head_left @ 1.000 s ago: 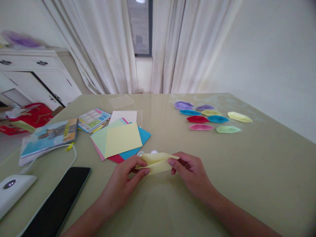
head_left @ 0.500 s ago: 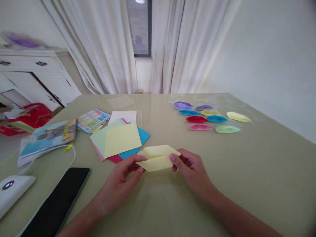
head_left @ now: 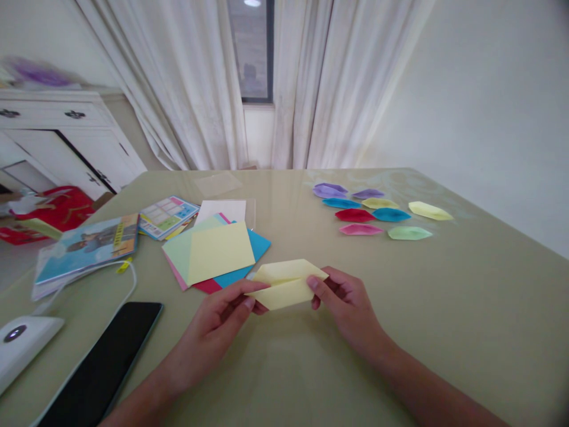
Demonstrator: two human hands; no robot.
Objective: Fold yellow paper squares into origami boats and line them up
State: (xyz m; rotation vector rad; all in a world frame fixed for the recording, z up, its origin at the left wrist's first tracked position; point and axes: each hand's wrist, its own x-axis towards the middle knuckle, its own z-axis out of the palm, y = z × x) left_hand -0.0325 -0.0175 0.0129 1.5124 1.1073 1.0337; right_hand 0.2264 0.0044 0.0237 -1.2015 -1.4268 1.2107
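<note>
Pinching 1 folded yellow paper [head_left: 285,295] by its 2 ends between left hand [head_left: 216,326] and right hand [head_left: 349,307], with coloured sheets [head_left: 221,252] just beyond the left and smaller folded papers [head_left: 391,214] farther beyond the right.

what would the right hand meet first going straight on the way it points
The right hand would first meet the folded yellow paper it holds; beyond, perhaps the coloured sheets, depth unclear.
</note>
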